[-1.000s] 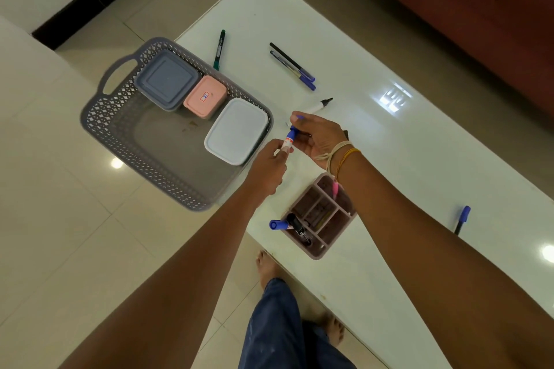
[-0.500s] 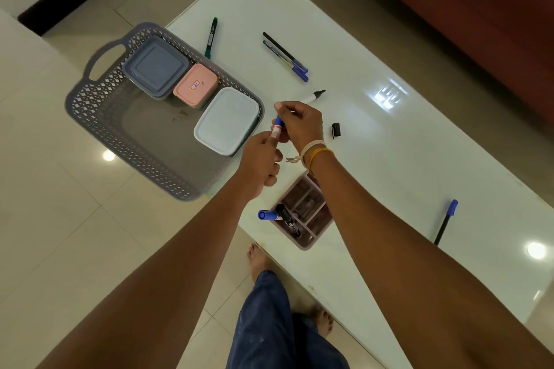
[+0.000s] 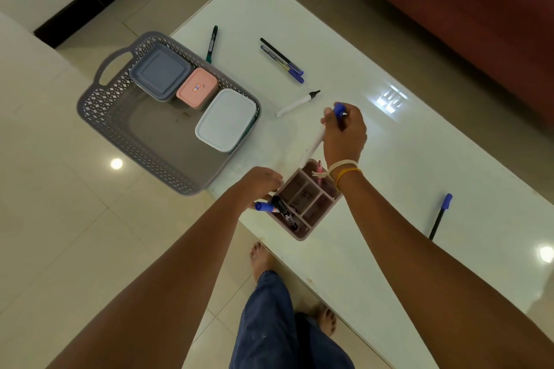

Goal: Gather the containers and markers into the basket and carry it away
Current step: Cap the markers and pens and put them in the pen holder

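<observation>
A grey lattice basket (image 3: 99, 117) hangs over the white table's left end. It holds a blue-grey container (image 3: 160, 75), a pink container (image 3: 198, 90) and a white container (image 3: 226, 120). My right hand (image 3: 344, 135) grips a blue-capped white marker (image 3: 316, 141), slanted down over a mauve organiser (image 3: 311, 210). My left hand (image 3: 260, 184) is curled against the organiser's left side. Inside the organiser are a blue marker (image 3: 263, 206), a black marker (image 3: 284, 213) and a pink pen (image 3: 320, 167).
Loose on the table (image 3: 389, 159) lie a green marker (image 3: 212, 43), two dark pens (image 3: 281, 58), an uncapped white marker (image 3: 296, 103) and a blue-capped pen (image 3: 440, 216) at the right. A red-brown sofa (image 3: 464, 9) runs behind. My feet are below the table's near edge.
My left hand let go of the marker and dropped to the organiser's side. My right hand swung the capped marker down toward the organiser.
</observation>
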`<state>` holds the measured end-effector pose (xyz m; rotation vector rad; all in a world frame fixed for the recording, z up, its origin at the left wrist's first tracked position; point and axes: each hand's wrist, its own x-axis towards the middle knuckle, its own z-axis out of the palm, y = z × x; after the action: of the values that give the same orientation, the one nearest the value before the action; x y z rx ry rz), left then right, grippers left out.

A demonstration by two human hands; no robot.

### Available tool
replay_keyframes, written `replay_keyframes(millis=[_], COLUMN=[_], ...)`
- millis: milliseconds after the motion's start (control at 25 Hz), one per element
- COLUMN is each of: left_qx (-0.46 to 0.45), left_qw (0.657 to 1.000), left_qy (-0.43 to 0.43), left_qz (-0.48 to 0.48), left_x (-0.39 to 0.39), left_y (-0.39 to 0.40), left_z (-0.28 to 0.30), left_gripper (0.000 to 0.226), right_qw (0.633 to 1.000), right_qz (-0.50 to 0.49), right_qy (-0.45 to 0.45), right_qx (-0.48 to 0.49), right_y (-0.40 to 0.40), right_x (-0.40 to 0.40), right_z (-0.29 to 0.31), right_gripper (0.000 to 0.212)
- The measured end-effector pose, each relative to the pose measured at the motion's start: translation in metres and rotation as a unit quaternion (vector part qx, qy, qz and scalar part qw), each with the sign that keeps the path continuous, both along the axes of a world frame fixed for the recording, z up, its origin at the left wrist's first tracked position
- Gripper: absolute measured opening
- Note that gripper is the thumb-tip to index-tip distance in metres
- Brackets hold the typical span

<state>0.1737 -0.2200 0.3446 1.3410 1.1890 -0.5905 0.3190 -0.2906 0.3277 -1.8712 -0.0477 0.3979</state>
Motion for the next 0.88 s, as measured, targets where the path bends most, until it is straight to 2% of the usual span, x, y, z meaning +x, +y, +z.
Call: replay_keyframes(millis=[160, 280, 400, 600, 680, 760, 800, 880], left_qx=[0.023, 0.052, 0.058, 0.027, 0.022, 0.023, 0.022, 0.016], left_qw=[0.999, 0.996, 0.996, 0.997, 0.997, 0.997, 0.997, 0.996], left_qy=[0.008, 0.004, 0.007, 0.023, 0.021, 0.014, 0.011, 0.011], left_qz=[0.042, 0.069, 0.068, 0.067, 0.071, 0.074, 0.077, 0.082], left_x=[-0.01, -0.011, -0.012, -0.018, -0.02, -0.022, -0.022, -0.022], left_y=[-0.013, -0.019, -0.022, -0.025, -0.027, -0.028, -0.029, -0.029], left_z=[-0.004, -0.007, -0.009, -0.012, -0.013, -0.016, -0.016, -0.018], left_gripper=[0.028, 0.025, 0.026, 0.033, 0.034, 0.034, 0.035, 0.036], right_qw=[0.993, 0.987, 0.981, 0.945, 0.952, 0.968, 0.967, 0.928], right_qz=[0.017, 0.071, 0.159, 0.309, 0.288, 0.22, 0.194, 0.195], right_qy=[-0.114, -0.144, -0.109, -0.055, -0.019, 0.013, 0.023, 0.089], right_qx=[0.005, -0.003, -0.015, -0.098, -0.101, -0.116, -0.16, -0.304], right_y=[-0.022, -0.032, -0.036, -0.043, -0.048, -0.051, -0.052, -0.056], right_x=[-0.001, -0.002, -0.008, -0.017, -0.018, -0.018, -0.016, -0.012], right_z=[0.008, 0.01, 0.007, -0.003, -0.003, -0.005, -0.007, -0.011], right_gripper=[0.022, 0.021, 0.016, 0.022, 0.028, 0.037, 0.044, 0.058])
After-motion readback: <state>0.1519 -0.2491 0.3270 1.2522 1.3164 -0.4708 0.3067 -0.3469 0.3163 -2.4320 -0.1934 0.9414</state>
